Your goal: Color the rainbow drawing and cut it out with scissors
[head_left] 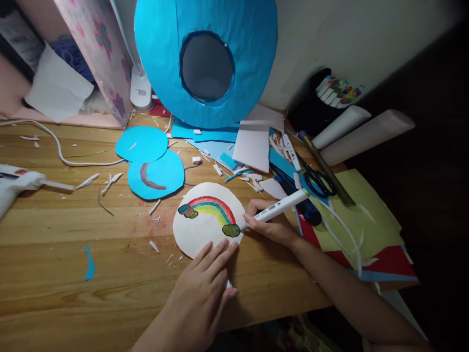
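Note:
A round white paper disc (205, 232) lies on the wooden table, bearing a drawn rainbow (214, 204) with a dark-outlined cloud at each end. My right hand (269, 226) grips a white marker (278, 206), its tip at the edge of the olive-green right cloud (231, 230). My left hand (201, 288) rests flat with fingers stretched over the disc's lower edge. A small white piece shows between its index finger and thumb, mostly hidden. Beyond the disc are two overlapping blue paper circles (172, 171), one with a dark curved stroke.
A large blue ring (249, 63) stands at the back. Right of the disc lie black scissors (320, 183), a dark blue cutter (309, 212) and coloured paper sheets (351, 210). A glue gun (18, 183) sits at left. Markers (335, 93) fill a black holder. White scraps litter the table.

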Demonstrator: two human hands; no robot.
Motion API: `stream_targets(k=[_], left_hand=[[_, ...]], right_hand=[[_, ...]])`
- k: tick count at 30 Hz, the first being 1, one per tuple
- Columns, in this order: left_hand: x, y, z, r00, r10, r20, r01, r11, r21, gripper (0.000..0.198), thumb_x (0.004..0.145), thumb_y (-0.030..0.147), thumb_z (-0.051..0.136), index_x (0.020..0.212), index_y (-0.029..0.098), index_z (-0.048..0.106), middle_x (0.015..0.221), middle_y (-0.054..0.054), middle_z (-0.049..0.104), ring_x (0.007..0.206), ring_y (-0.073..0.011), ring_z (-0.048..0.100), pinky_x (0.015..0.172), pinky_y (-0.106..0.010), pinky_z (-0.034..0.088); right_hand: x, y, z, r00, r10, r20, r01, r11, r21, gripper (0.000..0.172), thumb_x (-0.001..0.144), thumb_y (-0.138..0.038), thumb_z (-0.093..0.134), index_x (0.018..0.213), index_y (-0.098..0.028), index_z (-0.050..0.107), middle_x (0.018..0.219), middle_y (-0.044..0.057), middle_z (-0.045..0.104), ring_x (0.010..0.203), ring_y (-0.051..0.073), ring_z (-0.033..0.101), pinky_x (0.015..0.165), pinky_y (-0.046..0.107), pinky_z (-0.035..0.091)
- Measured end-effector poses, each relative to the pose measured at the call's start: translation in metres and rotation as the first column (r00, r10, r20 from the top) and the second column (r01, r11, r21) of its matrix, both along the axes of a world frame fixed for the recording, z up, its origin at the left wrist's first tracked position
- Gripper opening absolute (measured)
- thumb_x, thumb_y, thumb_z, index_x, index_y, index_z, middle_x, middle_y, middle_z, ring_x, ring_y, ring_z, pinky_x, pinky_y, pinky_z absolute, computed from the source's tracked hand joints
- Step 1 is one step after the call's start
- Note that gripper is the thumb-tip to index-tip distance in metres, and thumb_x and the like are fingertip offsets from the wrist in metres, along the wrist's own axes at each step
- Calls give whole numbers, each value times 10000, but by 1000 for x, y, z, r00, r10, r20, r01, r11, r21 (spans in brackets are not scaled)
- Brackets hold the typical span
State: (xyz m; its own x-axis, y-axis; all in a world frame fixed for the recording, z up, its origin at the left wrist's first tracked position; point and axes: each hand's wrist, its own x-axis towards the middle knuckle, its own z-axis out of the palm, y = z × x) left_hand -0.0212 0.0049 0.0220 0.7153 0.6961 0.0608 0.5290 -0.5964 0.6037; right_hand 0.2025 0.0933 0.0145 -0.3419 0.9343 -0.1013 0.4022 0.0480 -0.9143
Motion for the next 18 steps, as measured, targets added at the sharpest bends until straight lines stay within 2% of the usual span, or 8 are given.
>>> stream_targets(k=[4,8,12,15,17,18], left_hand=[[-1,2,7,1000,8,14,-8,1000,-1,404,915,167,453,1316,121,452,1472,-117,369,1372,-247,311,1097,-490,345],[10,1,13,1000,24,-18,-24,1000,6,254,912,159,448,1123,100,578,1462,-152,363,1370,-277,300,1076,-517,359],[36,-1,8,987,155,-35,-155,988,3,146,883,111,490,987,103,592,1463,-203,347,1375,-309,271,1077,-553,341],[47,-1,5,968,243,59,-243,970,-7,113,888,99,486,965,129,562,1454,-209,381,1359,-298,334,1059,-512,393],[45,-1,7,926,343,158,-336,939,-70,131,920,135,445,1000,168,544,1388,-175,479,1262,-254,491,974,-425,494],[42,-1,9,897,394,198,-377,918,-121,134,940,177,427,1010,191,540,1295,-143,562,1154,-226,581,897,-373,539]], right_hand=[[0,1,-1,999,-16,-33,17,1000,17,343,806,-372,607,570,-188,441,532,-47,419,493,90,346,464,223,264],[1,4,2,966,-190,-174,197,980,23,337,833,-429,572,608,-201,467,559,-41,431,484,99,359,450,231,277],[6,3,7,917,-286,-279,289,957,-32,323,833,-478,554,656,-215,491,573,-45,396,447,96,280,405,235,215],[9,-2,12,910,-228,-346,233,972,-26,292,827,-471,564,699,-231,456,570,-46,373,465,112,304,419,241,227],[7,-10,15,906,-115,-407,133,991,15,336,803,-512,559,684,-242,398,536,-54,340,447,120,308,413,249,241],[4,-15,16,902,-57,-427,81,996,40,358,786,-535,555,674,-246,375,518,-57,326,431,123,305,404,253,246]])
